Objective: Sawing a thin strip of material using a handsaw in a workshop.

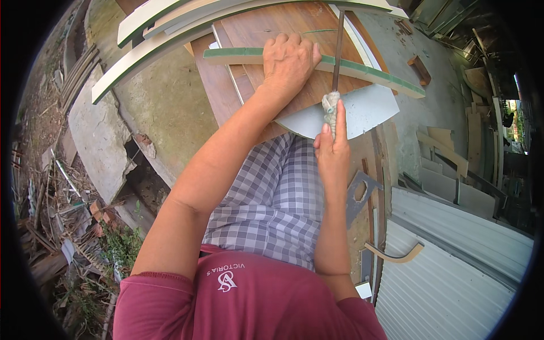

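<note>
Matt green-edged wooden strip (362, 72), smooth brown wood board (266, 34), dull metal file (338, 48) with cloth-wrapped handle (330, 110).

Outdoor carpentry yard: cut boards (447, 150) and corrugated sheets (453, 272) stacked right of the right hand (333, 153), wooden planks (266, 34) beneath the left hand (289, 59), rubble (62, 215) heaped far to its left.
</note>
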Demonstrator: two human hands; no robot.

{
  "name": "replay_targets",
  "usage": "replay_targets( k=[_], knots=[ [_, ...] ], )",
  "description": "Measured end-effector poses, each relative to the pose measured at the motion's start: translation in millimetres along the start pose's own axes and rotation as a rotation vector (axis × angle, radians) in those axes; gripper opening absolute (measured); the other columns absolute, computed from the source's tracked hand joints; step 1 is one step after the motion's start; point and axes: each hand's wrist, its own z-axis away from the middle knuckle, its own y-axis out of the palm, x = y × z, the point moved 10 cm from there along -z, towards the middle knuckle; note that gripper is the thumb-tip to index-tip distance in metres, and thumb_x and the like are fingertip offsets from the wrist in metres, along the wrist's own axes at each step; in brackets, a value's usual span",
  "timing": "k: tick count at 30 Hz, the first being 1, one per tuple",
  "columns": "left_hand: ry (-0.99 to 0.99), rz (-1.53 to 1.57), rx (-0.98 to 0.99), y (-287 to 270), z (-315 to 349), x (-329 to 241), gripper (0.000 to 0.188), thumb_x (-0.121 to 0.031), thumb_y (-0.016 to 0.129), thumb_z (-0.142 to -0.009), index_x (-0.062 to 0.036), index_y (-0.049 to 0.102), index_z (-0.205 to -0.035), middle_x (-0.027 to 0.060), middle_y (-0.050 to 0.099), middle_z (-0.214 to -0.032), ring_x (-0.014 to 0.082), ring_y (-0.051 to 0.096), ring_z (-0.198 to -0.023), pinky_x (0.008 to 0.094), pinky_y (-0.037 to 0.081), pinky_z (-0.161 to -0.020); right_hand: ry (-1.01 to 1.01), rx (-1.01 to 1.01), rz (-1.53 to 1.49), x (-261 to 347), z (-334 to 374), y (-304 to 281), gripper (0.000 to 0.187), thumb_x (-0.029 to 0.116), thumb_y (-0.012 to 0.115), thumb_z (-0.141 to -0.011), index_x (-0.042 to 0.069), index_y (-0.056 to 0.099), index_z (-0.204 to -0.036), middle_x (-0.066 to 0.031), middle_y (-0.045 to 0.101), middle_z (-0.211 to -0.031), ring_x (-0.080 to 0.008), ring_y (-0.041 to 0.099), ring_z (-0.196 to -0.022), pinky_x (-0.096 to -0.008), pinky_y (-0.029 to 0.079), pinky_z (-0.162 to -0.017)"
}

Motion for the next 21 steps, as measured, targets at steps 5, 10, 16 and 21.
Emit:
replay_targets(
  k=[5, 10, 16, 21],
  knots=[
    [-0.003, -0.03, -0.012, -3.1, -0.6, 7.4, 0.02, -0.025, 0.065, -0.083, -0.0116, 0.065, -0.068, 0.0032, 0.061, -0.067, 0.0229, 0.058, -0.066, 0.0373, 0.042, -0.06, 0.092, 0.048, 0.092, -41.6, 80.0, 3.5, 0.055, 0.016, 0.044, -0.101, 0.02, 0.029, -0.153, -0.0146, 0.067, -0.1, -0.0201, 0.062, -0.071, -0.035, 0.051, -0.069],
    [0.012, -0.053, -0.024, -6.5, 0.4, 7.6, 0.02, -0.025, 0.065, -0.083, -0.0116, 0.065, -0.068, 0.0031, 0.06, -0.067, 0.0228, 0.058, -0.066, 0.0374, 0.042, -0.061, 0.041, 0.031, 0.026, -18.0, 61.6, 2.5, 0.056, 0.019, 0.042, -0.101, 0.02, 0.026, -0.155, -0.0025, 0.052, -0.071, -0.0088, 0.049, -0.061, -0.025, 0.042, -0.058],
    [0.003, -0.021, -0.004, -0.6, 0.9, 2.6, 0.021, -0.025, 0.064, -0.083, -0.0112, 0.065, -0.068, 0.0032, 0.061, -0.069, 0.0228, 0.059, -0.068, 0.0375, 0.042, -0.062, -0.018, -0.011, 0.043, 1.2, 5.2, 2.0, 0.056, 0.018, 0.041, -0.101, 0.019, 0.026, -0.155, -0.0026, 0.051, -0.071, -0.0101, 0.049, -0.06, -0.0265, 0.043, -0.057],
    [-0.012, -0.03, 0.017, -1.0, 0.9, 7.1, 0.021, -0.025, 0.064, -0.084, -0.0109, 0.066, -0.068, 0.0036, 0.062, -0.069, 0.0233, 0.059, -0.068, 0.0375, 0.043, -0.062, 0.003, 0.006, 0.084, -39.8, 69.2, 3.3, 0.058, 0.014, 0.042, -0.099, 0.017, 0.026, -0.155, -0.0032, 0.053, -0.072, -0.011, 0.051, -0.063, -0.0283, 0.045, -0.06]
  ],
)
